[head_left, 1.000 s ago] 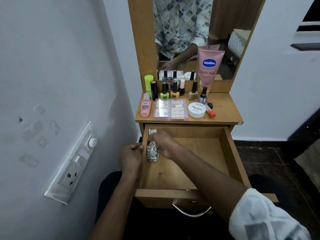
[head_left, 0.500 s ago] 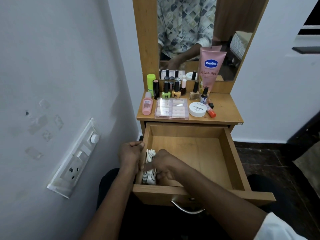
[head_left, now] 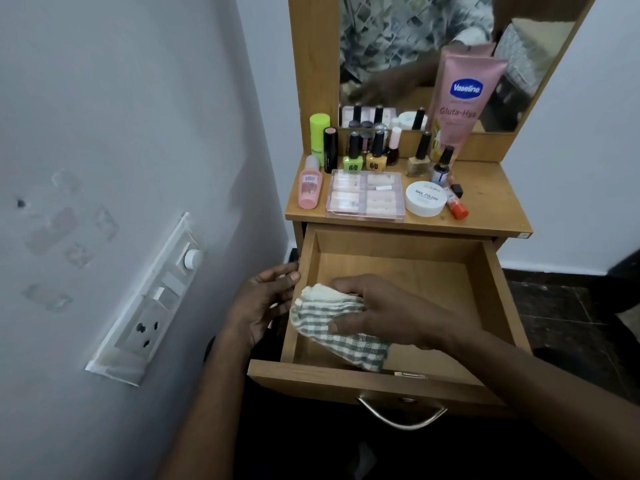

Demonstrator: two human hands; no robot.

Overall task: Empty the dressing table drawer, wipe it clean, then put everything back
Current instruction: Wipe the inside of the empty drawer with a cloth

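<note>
The wooden drawer [head_left: 498, 299] of the dressing table is pulled out, and its bare floor shows behind my hand. My right hand [head_left: 377, 311] presses a green-and-white checked cloth [head_left: 332, 327] against the drawer floor at the front left. My left hand [head_left: 263, 303] grips the drawer's left wall from outside, thumb on the rim. On the table top [head_left: 491, 199] stand the cosmetics: several nail polish bottles [head_left: 353, 157], a clear nail box [head_left: 366, 195], a white jar [head_left: 426, 199], a pink bottle [head_left: 309, 183] and a pink lotion tube [head_left: 462, 102].
A white wall with a switch and socket panel [head_left: 149, 306] runs close on the left. The mirror [head_left: 398, 46] rises behind the table top. A metal handle [head_left: 401, 415] hangs from the drawer front. Dark tiled floor [head_left: 568, 317] lies to the right.
My right hand slid the cloth from the back left corner along the left wall toward the front, then out onto the drawer floor, spreading it flatter. My left hand stayed on the left wall.
</note>
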